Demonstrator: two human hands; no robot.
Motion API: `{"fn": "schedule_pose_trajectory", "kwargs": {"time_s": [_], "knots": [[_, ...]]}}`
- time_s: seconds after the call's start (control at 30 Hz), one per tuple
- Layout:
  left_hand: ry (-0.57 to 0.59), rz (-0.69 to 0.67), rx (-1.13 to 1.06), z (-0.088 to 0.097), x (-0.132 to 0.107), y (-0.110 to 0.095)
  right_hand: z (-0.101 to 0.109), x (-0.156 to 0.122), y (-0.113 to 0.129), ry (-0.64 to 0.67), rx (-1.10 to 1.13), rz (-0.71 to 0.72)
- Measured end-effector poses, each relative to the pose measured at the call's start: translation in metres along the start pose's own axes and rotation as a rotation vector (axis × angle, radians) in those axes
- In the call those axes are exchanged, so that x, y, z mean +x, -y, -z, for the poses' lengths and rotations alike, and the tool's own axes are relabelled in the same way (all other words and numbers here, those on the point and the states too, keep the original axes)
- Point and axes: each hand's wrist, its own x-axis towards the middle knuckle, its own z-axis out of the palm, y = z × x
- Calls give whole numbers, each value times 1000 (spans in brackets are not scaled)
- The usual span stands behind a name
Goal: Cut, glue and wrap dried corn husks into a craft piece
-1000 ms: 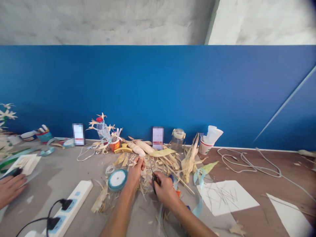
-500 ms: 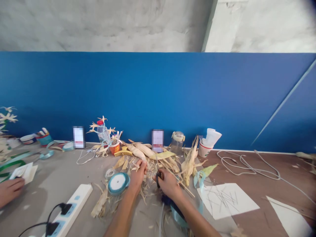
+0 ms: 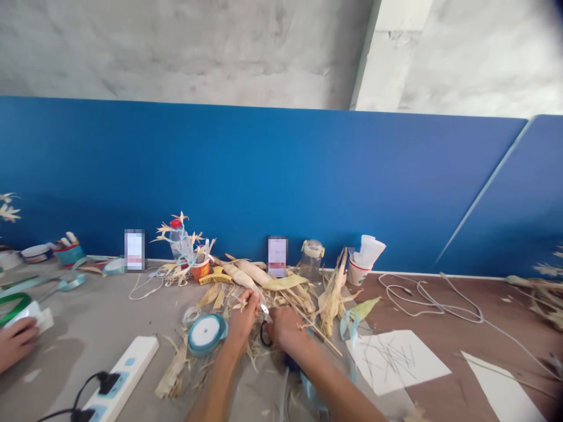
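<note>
My left hand (image 3: 243,318) is closed in a pinch on a small pale piece of dried corn husk (image 3: 248,296) over a heap of husk scraps (image 3: 290,293). My right hand (image 3: 284,329) grips black-handled scissors (image 3: 264,328), whose blades point up and left toward the pinched husk and nearly touch the left fingers. A roll of light blue ribbon (image 3: 206,333) lies just left of my left wrist. Loose blue ribbon (image 3: 352,322) trails to the right of my right forearm.
A white power strip (image 3: 123,372) with black plugs lies at the lower left. Another person's hand (image 3: 15,343) rests at the far left edge. Paper cups (image 3: 363,264), a jar (image 3: 311,258), a bottle (image 3: 177,234), white paper sheets (image 3: 396,360) and white cables (image 3: 435,299) sit around.
My right hand has rolled the scissors over and moved left, closer to my left hand. The view has tilted and shifted, and the neighbour's hand has drawn slightly toward the left edge.
</note>
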Motion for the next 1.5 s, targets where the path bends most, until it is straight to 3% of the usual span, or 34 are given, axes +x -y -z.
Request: {"fn": "schedule_pose_trajectory", "kwargs": {"time_s": [0.3,0.43,0.5,0.57,0.7,0.87,1.2,1.4,1.5], "knots": [[-4,-64,138,1,-2,-3,9,-7,10,23,-9,83],[-3,-121,215,1,-4,-7,17,-4,4,-59,64,21],[6,-139,271,0,-5,-9,18,-1,-3,-134,201,15],[19,-145,315,-2,-6,-10,13,3,-9,-203,499,49],[65,-146,358,-7,-9,-16,-4,9,-17,-203,986,48],[125,-151,363,-11,-13,-24,-15,12,-16,-176,1289,24],[99,-155,279,-15,-17,-20,-17,16,-26,-214,1439,-2],[-100,-18,274,-13,-10,-4,-15,15,-32,-265,1473,-54],[-79,17,188,-14,-8,-1,-16,14,-30,-272,1489,-68]]}}
